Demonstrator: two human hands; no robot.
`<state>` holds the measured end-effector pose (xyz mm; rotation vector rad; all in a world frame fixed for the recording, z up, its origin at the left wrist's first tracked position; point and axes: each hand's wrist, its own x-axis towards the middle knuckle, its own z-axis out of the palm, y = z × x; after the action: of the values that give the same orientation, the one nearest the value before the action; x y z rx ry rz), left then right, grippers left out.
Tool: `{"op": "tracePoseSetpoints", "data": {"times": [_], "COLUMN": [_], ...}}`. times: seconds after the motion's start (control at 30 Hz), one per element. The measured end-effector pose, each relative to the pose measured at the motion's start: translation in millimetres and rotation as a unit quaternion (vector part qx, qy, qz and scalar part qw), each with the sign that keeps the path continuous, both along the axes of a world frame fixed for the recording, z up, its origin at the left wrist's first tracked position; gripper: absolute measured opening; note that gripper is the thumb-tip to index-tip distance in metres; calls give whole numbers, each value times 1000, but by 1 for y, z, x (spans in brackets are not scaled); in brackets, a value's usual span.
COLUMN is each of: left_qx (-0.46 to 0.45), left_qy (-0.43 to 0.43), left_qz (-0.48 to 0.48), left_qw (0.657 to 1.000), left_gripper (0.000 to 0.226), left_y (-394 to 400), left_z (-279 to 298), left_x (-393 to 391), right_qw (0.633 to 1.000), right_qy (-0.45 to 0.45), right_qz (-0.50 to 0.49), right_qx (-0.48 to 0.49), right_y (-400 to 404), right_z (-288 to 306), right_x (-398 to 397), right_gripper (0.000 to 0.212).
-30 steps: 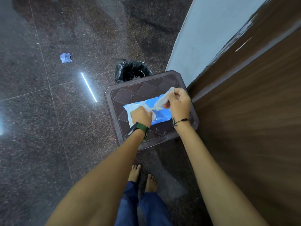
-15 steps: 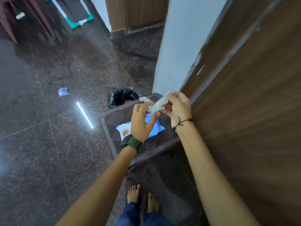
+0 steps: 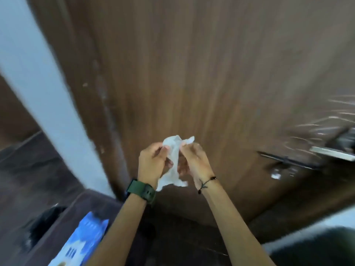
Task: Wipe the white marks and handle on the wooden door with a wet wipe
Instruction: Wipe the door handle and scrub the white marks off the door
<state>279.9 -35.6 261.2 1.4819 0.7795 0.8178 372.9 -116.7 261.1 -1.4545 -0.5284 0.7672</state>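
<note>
A crumpled white wet wipe hangs between both my hands in front of the brown wooden door. My left hand, with a green watch on the wrist, pinches its left edge. My right hand, with a black thread bracelet, pinches its right edge. White scribbled marks show on the door at the far right, blurred. Just below them sits the metal door handle. A small white spot lies under the handle.
The blue and white wipe packet lies on a dark brown stool at the lower left. A black bin bag stands beside the stool. A white wall strip runs left of the door frame. The whole view is blurred by motion.
The wipe came out of the packet and both hands rose with it. My left hand left the packet and took the wipe. The view swung up from the stool to the door.
</note>
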Motion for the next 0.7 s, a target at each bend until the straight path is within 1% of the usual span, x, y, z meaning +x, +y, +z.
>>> {"op": "tracePoseSetpoints", "data": {"times": [0.07, 0.17, 0.27, 0.37, 0.43, 0.5, 0.57, 0.6, 0.63, 0.7], "left_qx": [-17, -7, 22, 26, 53, 85, 99, 107, 112, 104], "left_qy": [-19, -32, -37, -38, -40, -43, -46, -49, -49, -46], "left_qz": [-44, -118, -163, -200, -212, -210, -219, -231, -247, -277], "left_qw": [999, 992, 986, 979, 975, 973, 970, 966, 961, 954], "left_gripper": [12, 13, 18, 24, 27, 31, 31, 30, 28, 25], "left_y": [-21, -57, -90, -117, -136, -152, -167, -175, -183, -197], "left_z": [16, 31, 40, 48, 54, 58, 61, 62, 63, 64], "left_x": [36, 79, 116, 150, 169, 188, 204, 210, 216, 226], "right_qw": [998, 993, 973, 942, 916, 903, 912, 918, 924, 929], "right_qy": [-59, -96, -129, -160, -180, -155, -87, -56, -28, 10], "right_qz": [-9, -68, -190, -293, -357, -399, -392, -373, -350, -317], "right_qx": [-29, -16, -28, -35, -34, 5, 84, 121, 149, 192], "right_y": [-35, -85, -128, -162, -181, -200, -219, -228, -236, -249], "right_z": [11, 28, 40, 48, 52, 56, 61, 62, 63, 61], "right_x": [25, 55, 82, 102, 115, 129, 140, 145, 149, 156], "right_gripper": [26, 6, 17, 24, 29, 39, 49, 50, 48, 35]}}
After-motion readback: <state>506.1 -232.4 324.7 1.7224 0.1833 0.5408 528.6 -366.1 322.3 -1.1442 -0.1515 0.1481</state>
